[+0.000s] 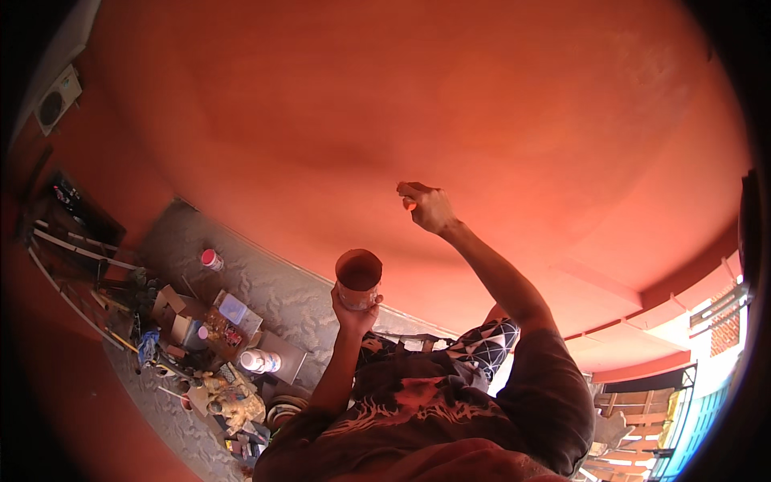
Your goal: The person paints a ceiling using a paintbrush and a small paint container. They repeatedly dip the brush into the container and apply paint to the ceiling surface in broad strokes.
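My left hand (352,318) is wrapped round an open paint pot (359,298), held upright in front of my body. The inside of the pot is coated reddish brown; how much paint it holds I cannot tell. Farther up and to the right, my right hand (434,211) is closed on a small paintbrush (410,205), of which an orange end shows. Its bristles are mostly hidden by the fingers. The brush hand is close to the broad orange-red wall (361,104); whether the bristles touch it I cannot tell.
Well below at left, the grey floor (277,269) carries a red-and-white bucket (212,259), an open cardboard box (169,308), a white bucket (259,361) and piled clutter. An outdoor air-conditioner unit (59,100) hangs at far left. Wooden boards (642,410) show at lower right.
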Available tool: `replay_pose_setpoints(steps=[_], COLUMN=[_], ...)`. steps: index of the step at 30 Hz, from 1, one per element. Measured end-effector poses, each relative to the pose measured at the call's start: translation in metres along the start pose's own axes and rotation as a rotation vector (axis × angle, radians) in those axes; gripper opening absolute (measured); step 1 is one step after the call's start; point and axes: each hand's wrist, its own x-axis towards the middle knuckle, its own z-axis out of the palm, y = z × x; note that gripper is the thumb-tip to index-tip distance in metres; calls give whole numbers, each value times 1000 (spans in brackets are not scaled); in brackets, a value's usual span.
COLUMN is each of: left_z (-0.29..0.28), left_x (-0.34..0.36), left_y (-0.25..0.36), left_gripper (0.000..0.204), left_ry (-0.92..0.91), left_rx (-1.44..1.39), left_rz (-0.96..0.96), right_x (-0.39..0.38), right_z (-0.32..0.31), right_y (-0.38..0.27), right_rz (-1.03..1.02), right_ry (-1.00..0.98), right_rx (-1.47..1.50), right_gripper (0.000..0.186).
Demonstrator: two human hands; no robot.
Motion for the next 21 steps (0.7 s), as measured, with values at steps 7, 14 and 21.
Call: replay_pose_setpoints(steps=[7, 14, 21], left_z=[5, 16, 35], left_x=[-5, 27, 46], left_y=[-16, -61, -114], left_gripper=[66, 63, 63], left_ry=[-55, -42, -39], left_rx=[27, 109, 180], left_rz=[-128, -226, -360], right_x=[-72, -133, -164], right_z=[-19, -110, -150], right_y=[7, 12, -18], right_rz=[469, 654, 534], right_ry=[467, 676, 586], right_rx=[937, 1376, 1230], right_gripper=[11, 18, 23])
